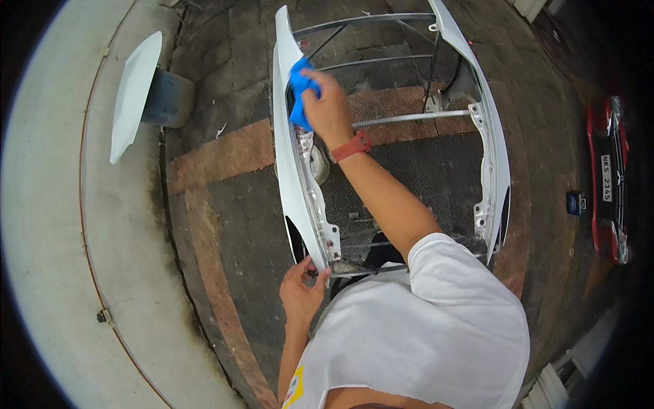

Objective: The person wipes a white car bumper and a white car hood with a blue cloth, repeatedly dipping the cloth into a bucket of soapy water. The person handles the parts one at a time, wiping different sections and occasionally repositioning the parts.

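Note:
A white car fender (pixel 291 167) lies lengthwise on the left side of a metal stand (pixel 412 119). My right hand (pixel 328 109), with a red wristwatch above it, presses a crumpled blue cloth (pixel 297 92) onto the fender's far part. The thumb and fingers of my left hand (pixel 301 290) close around the fender's narrow near end. Along its inner edge runs a flange with holes. A second white fender (pixel 495 146) is fixed on the stand's right side, and neither hand touches it.
Another white panel (pixel 136 95) rests on a blue-grey drum (pixel 168 99) by the pale wall (pixel 48 204) at left. A red and black bumper (pixel 599 180) lies at far right, near a small blue box (pixel 575 203). Dark paving with reddish strips (pixel 225 157) covers the floor.

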A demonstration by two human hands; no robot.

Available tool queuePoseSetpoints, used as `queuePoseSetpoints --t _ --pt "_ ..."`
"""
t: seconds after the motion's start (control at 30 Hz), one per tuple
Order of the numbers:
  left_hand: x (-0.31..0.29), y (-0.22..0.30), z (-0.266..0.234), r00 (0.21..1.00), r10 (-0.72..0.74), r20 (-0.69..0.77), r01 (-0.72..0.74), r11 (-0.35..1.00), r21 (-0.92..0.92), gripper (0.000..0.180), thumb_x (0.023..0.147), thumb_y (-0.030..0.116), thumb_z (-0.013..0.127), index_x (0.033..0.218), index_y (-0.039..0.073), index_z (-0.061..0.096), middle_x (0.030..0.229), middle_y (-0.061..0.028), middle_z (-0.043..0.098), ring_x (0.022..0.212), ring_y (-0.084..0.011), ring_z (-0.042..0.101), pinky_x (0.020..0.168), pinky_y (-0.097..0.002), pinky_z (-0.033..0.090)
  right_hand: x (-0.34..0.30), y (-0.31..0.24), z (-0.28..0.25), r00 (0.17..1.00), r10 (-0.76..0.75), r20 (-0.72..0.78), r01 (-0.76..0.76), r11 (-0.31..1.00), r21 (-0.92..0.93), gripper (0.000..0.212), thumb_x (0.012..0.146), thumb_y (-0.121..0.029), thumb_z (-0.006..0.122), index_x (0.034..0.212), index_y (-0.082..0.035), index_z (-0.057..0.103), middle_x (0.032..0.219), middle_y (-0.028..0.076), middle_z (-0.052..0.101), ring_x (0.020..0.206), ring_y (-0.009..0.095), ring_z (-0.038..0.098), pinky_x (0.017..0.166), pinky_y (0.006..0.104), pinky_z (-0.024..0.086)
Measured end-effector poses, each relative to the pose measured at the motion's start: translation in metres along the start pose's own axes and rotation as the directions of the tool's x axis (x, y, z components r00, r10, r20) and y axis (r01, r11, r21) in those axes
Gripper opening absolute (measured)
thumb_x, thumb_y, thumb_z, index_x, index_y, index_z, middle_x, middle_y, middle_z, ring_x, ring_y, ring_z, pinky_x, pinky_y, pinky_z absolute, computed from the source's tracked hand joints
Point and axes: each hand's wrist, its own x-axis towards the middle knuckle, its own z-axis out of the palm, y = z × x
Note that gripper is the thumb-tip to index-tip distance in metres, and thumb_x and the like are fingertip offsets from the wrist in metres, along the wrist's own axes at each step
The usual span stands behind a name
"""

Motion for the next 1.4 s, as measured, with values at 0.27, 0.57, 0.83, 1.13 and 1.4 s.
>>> queuePoseSetpoints --t 0.27,0.57,0.83,1.13,1.4 --pt "-0.008 0.000 0.006 0.999 0.010 -0.031 -0.011 0.999 -0.031 0.051 0.085 0.024 0.092 0.126 -0.002 0.076 0.096 -0.0132 0.074 0.077 -0.0240 0.069 0.070 -0.0384 0.056 0.197 0.060 0.009 0.948 0.273 -0.167 -0.247 0.956 0.162 0.049 0.086 -0.032 0.073 0.127 -0.005 0.078 0.123 0.029 0.076 0.112 0.044 0.074 0.098 0.0476 0.057" --pt "0.004 0.015 0.003 0.995 -0.093 -0.022 0.092 0.995 -0.037 0.052 0.083 0.022 0.094 0.127 -0.001 0.077 0.102 -0.0138 0.076 0.082 -0.0238 0.071 0.075 -0.0363 0.058 0.292 0.105 0.087 0.937 0.152 0.315 -0.039 0.940 -0.338 0.069 0.078 -0.038 0.085 0.142 -0.016 0.074 0.140 0.019 0.073 0.125 0.035 0.072 0.109 0.0426 0.054" --pt "-0.001 0.007 0.003 0.997 -0.047 -0.058 0.044 0.998 -0.049 0.048 0.086 0.029 0.090 0.122 -0.001 0.078 0.101 -0.0108 0.075 0.078 -0.0249 0.071 0.072 -0.0382 0.058 0.269 0.082 0.053 0.777 0.238 0.582 -0.119 0.965 -0.235 0.053 0.091 -0.030 0.074 0.137 -0.004 0.072 0.128 0.021 0.076 0.115 0.032 0.074 0.101 0.0439 0.056" --pt "-0.005 0.005 0.005 0.996 -0.043 -0.078 0.041 0.999 -0.032 0.051 0.086 0.029 0.090 0.125 0.000 0.076 0.105 -0.0100 0.075 0.078 -0.0237 0.071 0.072 -0.0374 0.059 0.288 0.084 0.064 0.805 0.514 -0.295 -0.251 0.747 0.616 0.050 0.093 -0.019 0.069 0.138 0.001 0.071 0.130 0.018 0.075 0.115 0.031 0.074 0.098 0.0463 0.058" --pt "0.001 0.007 0.004 0.997 -0.023 -0.072 0.021 0.999 -0.029 0.048 0.085 0.026 0.090 0.124 0.001 0.076 0.100 -0.0093 0.073 0.078 -0.0238 0.071 0.070 -0.0379 0.058 0.277 0.106 0.061 0.779 0.327 0.535 -0.339 0.937 -0.079 0.056 0.093 -0.030 0.069 0.145 -0.007 0.069 0.132 0.016 0.074 0.116 0.029 0.071 0.101 0.0407 0.054"
